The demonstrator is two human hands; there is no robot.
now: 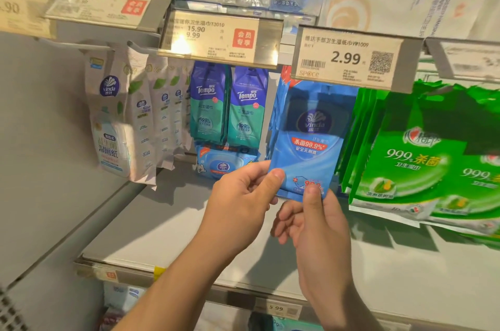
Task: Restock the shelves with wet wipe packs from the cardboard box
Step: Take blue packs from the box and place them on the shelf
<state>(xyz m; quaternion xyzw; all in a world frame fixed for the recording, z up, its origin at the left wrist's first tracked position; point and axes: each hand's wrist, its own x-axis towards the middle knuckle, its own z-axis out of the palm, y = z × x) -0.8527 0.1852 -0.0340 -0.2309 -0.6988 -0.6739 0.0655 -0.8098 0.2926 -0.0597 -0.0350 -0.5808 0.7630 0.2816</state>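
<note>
Hanging step in hand: blue wet wipe pack (308, 141) raised to its hook row.
We find left hand (240, 195) and right hand (313, 217) each pinching its lower edge, below the 2.99 price tag (349, 59); next, we judge, its top must be threaded onto the hook.

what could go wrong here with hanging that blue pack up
The top of the blue pack is hidden behind the 2.99 price tag, so it may miss the hook. Both the left hand and right hand pinch only its bottom edge, so it could flop or slip. It might also nudge the green packs hanging close beside it.
</note>
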